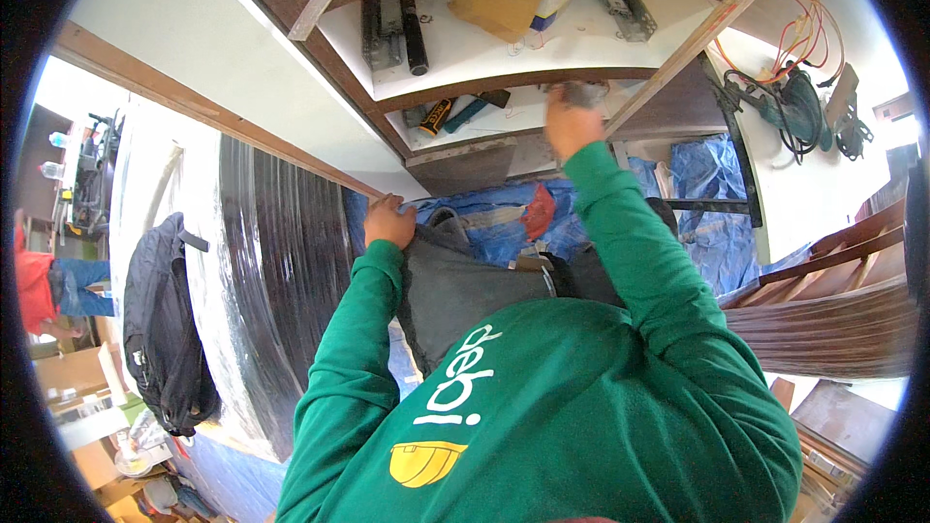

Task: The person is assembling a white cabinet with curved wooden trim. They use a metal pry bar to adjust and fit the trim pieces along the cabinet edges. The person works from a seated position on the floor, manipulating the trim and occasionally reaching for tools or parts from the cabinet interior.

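Observation:
My left hand grips the upper edge of a dark grey bag held in front of my chest. My right hand is raised to the front edge of a white shelf. Its fingers are closed around a small grey metal piece, which is blurred. Both arms are in green sleeves. On that shelf lie a yellow-and-black tool and a dark teal tool, just left of my right hand.
The shelf above holds metal drawer slides, a black cylinder and a cardboard box. A blue tarpaulin lies behind the bag. Dark upright sheets and a black backpack stand left. A power tool with orange cables and wooden boards are on the right. Another person is at far left.

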Action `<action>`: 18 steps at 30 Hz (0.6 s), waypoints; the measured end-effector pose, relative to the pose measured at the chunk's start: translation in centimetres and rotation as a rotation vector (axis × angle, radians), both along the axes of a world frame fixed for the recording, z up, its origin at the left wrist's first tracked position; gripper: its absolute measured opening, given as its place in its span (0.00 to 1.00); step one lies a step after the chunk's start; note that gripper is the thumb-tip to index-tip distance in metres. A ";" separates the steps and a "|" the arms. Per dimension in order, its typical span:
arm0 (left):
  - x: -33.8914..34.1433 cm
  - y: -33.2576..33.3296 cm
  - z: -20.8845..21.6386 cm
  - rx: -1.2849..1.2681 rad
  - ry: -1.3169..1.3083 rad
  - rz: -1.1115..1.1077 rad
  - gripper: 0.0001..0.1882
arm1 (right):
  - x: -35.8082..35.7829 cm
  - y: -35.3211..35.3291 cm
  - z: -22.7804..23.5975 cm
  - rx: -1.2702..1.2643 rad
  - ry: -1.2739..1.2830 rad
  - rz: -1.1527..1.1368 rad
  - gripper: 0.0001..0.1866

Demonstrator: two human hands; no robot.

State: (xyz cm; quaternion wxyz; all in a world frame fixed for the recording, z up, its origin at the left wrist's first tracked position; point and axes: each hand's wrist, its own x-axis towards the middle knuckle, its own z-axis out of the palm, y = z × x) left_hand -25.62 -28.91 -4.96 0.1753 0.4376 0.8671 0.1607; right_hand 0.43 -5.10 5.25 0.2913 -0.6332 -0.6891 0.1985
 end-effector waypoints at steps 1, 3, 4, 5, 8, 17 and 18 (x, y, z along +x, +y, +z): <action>0.0 0.1 0.1 -0.001 0.013 -0.017 0.22 | -2.3 -1.7 0.4 0.109 0.206 0.096 0.27; 0.1 0.5 0.2 -0.032 0.026 -0.041 0.23 | -6.5 -5.4 1.5 0.180 0.346 0.181 0.22; 0.1 0.6 0.3 -0.040 0.017 -0.047 0.23 | -8.0 -6.9 2.1 0.231 0.266 0.225 0.19; 0.1 0.7 0.4 -0.044 0.010 -0.057 0.23 | -9.8 -7.8 2.6 0.100 0.287 0.258 0.17; 0.1 0.7 0.7 -0.052 0.013 -0.041 0.24 | -13.6 -9.3 2.3 0.071 0.284 0.488 0.16; -0.1 -0.6 1.1 -0.058 -0.041 0.036 0.23 | -4.7 -3.1 -6.7 0.245 0.528 0.251 0.18; -0.1 -0.7 1.1 -0.061 -0.053 0.040 0.23 | -2.4 -1.8 -6.5 0.262 0.506 0.212 0.18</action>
